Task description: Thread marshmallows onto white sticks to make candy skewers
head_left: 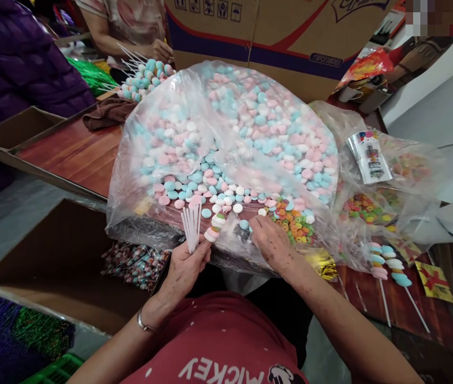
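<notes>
My left hand [188, 264] is closed around a fan of white sticks [192, 224]. The same hand holds a marshmallow skewer [215, 226] with pink, white and green pieces on it. To its right, my right hand [272, 242] has its fingers pinched together at a blue marshmallow [251, 229], which they partly hide. Another blue marshmallow [244, 224] lies just beside the fingertips. Pink, blue and white marshmallows [198, 178] spill from a large clear plastic bag [130, 181] in front of me. Ring-shaped gummies [296, 226] lie in a colourful heap beyond my right hand.
Two finished skewers [396, 266] rest at the right of the wooden table [358, 290]. Silver packets [369, 157] lie on bags of gummies. Wrapped pieces fill an open carton [50, 266] at lower left. A large box [270, 42] stands behind; another person's hand [161, 50] is near bundled skewers [146, 80].
</notes>
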The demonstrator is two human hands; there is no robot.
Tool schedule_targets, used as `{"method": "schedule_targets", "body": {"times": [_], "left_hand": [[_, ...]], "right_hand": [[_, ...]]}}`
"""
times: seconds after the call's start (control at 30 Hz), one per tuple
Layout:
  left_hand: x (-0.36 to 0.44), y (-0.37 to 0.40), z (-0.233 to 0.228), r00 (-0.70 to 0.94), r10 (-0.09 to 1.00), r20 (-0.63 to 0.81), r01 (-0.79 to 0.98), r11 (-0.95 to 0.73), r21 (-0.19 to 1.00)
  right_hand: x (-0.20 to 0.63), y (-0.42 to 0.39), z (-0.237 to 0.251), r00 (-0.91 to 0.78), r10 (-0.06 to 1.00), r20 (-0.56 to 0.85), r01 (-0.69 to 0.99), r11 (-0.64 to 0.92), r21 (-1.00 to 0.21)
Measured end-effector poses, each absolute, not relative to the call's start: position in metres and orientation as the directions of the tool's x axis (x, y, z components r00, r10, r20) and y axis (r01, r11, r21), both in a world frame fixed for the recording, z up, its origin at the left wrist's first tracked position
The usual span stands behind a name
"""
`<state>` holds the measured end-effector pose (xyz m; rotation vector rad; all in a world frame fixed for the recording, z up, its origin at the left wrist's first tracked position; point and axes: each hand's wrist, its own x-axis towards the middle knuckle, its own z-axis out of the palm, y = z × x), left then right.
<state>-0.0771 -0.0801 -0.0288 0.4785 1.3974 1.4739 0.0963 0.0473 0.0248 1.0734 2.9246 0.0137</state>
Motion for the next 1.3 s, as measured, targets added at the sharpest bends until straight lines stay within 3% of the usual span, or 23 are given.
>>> {"method": "schedule_targets", "body": {"times": [0.2, 0.27, 0.4, 0.77, 0.87, 0.93, 0.97, 1.03, 1.1, 1.13, 1.2, 1.3], "left_hand": [[-0.076, -0.077, -0.02, -0.429, 0.828, -0.361, -0.376, 0.2, 0.905], [-0.075, -0.077, -0.019, -0.436, 0.821, -0.368, -0.376, 0.205, 0.903], [-0.074, -0.078, -0.021, -0.425, 0.832, -0.356, -0.356, 0.208, 0.911], [-0.073, -0.078, -0.017, -0.402, 0.85, -0.34, -0.277, 0.241, 0.93], [-0.073, -0.078, -0.012, -0.399, 0.863, -0.31, -0.198, 0.249, 0.948], [-0.074, -0.08, -0.013, -0.385, 0.883, -0.268, -0.112, 0.244, 0.963], [-0.075, -0.08, -0.014, -0.373, 0.895, -0.245, -0.065, 0.238, 0.969], [-0.077, -0.081, -0.016, -0.339, 0.922, -0.189, 0.027, 0.21, 0.977], [-0.076, -0.081, -0.014, -0.281, 0.95, -0.138, 0.109, 0.175, 0.979], [-0.075, -0.08, -0.012, -0.249, 0.961, -0.118, 0.143, 0.157, 0.977], [-0.073, -0.079, -0.005, -0.195, 0.976, -0.094, 0.187, 0.131, 0.974], [-0.068, -0.075, 0.002, -0.165, 0.982, -0.089, 0.208, 0.123, 0.97]], "right_hand": [[0.104, 0.062, 0.027, -0.613, 0.755, 0.232, 0.641, 0.648, -0.411], [0.1, 0.066, 0.026, -0.604, 0.746, 0.28, 0.588, 0.654, -0.476], [0.09, 0.064, 0.013, -0.685, 0.677, 0.27, 0.55, 0.723, -0.417], [0.08, 0.047, 0.006, -0.786, 0.588, 0.192, 0.596, 0.803, -0.017], [0.076, 0.044, 0.008, -0.795, 0.59, 0.142, 0.596, 0.803, 0.005], [0.076, 0.045, 0.007, -0.759, 0.637, 0.134, 0.633, 0.77, -0.075], [0.077, 0.047, 0.006, -0.718, 0.68, 0.147, 0.661, 0.733, -0.161], [0.082, 0.051, 0.006, -0.577, 0.799, 0.172, 0.673, 0.584, -0.454], [0.088, 0.055, 0.007, -0.397, 0.911, 0.112, 0.504, 0.318, -0.803], [0.09, 0.056, 0.008, -0.33, 0.943, 0.034, 0.357, 0.158, -0.921], [0.094, 0.056, 0.011, -0.283, 0.949, -0.142, 0.075, -0.126, -0.989], [0.096, 0.053, 0.016, -0.298, 0.909, -0.292, -0.134, -0.342, -0.93]]}}
